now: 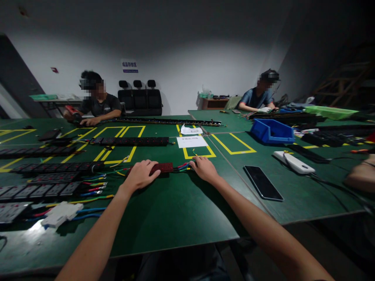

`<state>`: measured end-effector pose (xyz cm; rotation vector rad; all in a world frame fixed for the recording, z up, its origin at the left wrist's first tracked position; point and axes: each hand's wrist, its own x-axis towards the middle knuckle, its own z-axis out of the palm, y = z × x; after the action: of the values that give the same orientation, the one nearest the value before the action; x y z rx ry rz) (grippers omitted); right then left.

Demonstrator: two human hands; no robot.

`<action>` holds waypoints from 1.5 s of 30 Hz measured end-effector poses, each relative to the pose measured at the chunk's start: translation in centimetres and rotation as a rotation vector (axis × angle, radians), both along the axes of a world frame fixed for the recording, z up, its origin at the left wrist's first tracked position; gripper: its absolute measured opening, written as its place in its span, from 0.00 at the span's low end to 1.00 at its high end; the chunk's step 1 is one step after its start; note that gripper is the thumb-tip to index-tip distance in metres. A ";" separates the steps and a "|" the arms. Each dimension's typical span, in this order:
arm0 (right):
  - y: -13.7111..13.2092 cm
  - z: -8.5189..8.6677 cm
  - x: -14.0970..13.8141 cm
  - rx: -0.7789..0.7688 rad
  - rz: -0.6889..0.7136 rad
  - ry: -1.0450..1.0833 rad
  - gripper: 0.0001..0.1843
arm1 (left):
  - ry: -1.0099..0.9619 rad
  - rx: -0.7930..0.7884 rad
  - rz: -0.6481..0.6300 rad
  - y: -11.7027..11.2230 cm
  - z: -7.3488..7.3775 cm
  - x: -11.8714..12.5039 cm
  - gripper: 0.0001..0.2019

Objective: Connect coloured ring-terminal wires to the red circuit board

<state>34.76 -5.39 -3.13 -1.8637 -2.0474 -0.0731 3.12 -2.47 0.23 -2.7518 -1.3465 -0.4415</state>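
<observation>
A short dark red block (166, 168), perhaps a socket module, lies on the green table in front of me. Over its left part is my left hand (142, 173), closed with the thumb on the near side and the fingers on the far side. Coloured wires (182, 167), red, blue and green, come out of the block's right end. My right hand (204, 168) has its fingertips closed at the far ends of these wires; the exact grip is partly hidden. More yellow and green wires (118, 171) stick out to the left of the block.
Several black socket strips (38, 191) with wire ends lie on the left, near a white plastic part (63, 214). A phone (263, 182), a white power bank (293, 162) and a blue bin (272, 131) stand right. Paper labels (191, 141) lie ahead. Two people work across the table.
</observation>
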 end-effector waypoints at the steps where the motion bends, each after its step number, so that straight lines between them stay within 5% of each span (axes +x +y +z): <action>1: 0.0 0.0 0.0 0.003 -0.001 -0.010 0.21 | -0.006 -0.003 0.007 0.0 0.0 0.1 0.28; 17: -0.3 0.3 -0.4 -0.012 -0.011 -0.067 0.22 | -0.010 -0.023 0.032 0.6 -0.4 0.1 0.22; 31: -0.4 0.4 -0.5 -0.033 -0.015 -0.088 0.21 | 0.073 -0.062 0.021 -0.1 0.4 0.3 0.37; 45: -0.5 0.3 -0.3 -0.008 0.030 -0.045 0.23 | 0.086 -0.029 0.019 0.3 -0.1 0.1 0.34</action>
<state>34.48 -5.88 -2.80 -1.8519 -2.1077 -0.0999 3.24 -2.20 0.14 -2.7431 -1.3686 -0.3009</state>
